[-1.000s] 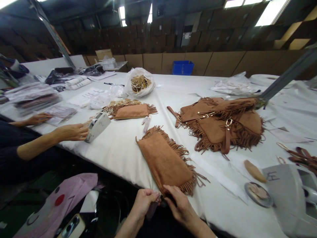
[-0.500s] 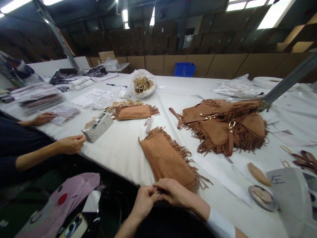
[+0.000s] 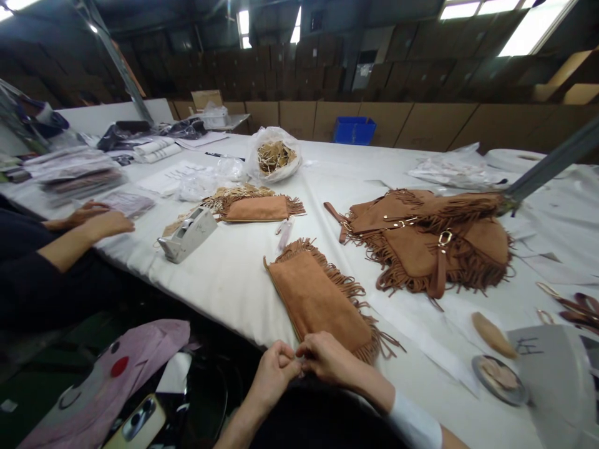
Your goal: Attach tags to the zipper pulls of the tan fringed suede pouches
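Both hands meet at the table's front edge, fingertips pinched close together. My left hand (image 3: 277,372) is closed, and whatever lies between its fingers is too small to make out. My right hand (image 3: 326,360) is closed too, pinching something tiny beside the left fingertips. Right behind them a brown suede pouch (image 3: 321,299) with fringe lies flat on the white table (image 3: 229,280). Its near end partly disappears behind my right hand. A second fringed pouch (image 3: 256,209) rests farther back. A small clear packet (image 3: 284,234) lies between the two pouches.
Fringed brown bags (image 3: 421,237) are heaped at right, beside a metal post (image 3: 552,156). A tape dispenser (image 3: 191,236) stands left; another grey dispenser (image 3: 552,374) sits front right near a round tin (image 3: 500,379). At far left, a co-worker's hands (image 3: 100,223) reach over plastic-wrapped stacks (image 3: 77,171).
The co-worker's nearer hand has left the tape dispenser and moved back-left to the plastic packets. My hands stay pinched together, with only slight finger shifts. The view has swung slightly left.
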Demonstrator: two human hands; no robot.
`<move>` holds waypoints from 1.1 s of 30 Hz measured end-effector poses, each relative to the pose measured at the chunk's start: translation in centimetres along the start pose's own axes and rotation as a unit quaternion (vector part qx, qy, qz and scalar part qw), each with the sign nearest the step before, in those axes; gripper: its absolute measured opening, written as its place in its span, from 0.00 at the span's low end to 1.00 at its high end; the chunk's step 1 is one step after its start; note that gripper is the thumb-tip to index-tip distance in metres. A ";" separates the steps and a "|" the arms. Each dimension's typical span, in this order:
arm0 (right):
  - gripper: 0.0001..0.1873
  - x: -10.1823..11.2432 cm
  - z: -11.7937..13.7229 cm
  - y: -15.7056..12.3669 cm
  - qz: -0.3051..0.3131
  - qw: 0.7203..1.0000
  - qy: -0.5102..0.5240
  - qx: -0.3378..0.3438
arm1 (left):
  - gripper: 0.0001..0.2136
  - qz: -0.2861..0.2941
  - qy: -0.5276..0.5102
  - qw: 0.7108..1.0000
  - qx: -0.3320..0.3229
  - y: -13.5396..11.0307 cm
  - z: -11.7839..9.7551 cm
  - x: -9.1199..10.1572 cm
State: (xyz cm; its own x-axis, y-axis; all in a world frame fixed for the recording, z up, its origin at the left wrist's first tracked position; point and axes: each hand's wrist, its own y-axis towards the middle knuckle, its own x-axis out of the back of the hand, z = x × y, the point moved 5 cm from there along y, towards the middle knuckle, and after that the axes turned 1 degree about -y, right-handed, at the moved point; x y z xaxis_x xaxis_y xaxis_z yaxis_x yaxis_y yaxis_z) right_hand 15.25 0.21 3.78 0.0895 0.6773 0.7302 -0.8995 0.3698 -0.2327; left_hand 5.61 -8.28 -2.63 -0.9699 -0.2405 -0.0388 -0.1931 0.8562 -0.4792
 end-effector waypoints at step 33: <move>0.24 -3.2 -2.9 -12.2 -0.367 0.916 -0.109 0.122 | 0.19 0.130 -0.146 0.972 0.129 -1.9 0.6 -1.5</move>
State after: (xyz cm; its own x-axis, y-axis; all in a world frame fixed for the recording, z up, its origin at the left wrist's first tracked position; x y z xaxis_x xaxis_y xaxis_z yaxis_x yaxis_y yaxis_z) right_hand 27.22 -4.59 2.43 0.6447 0.1500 0.7496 -0.7025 0.5029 0.5036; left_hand 7.57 -9.80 -2.23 -0.8901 -0.1824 -0.4177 0.1343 0.7708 -0.6228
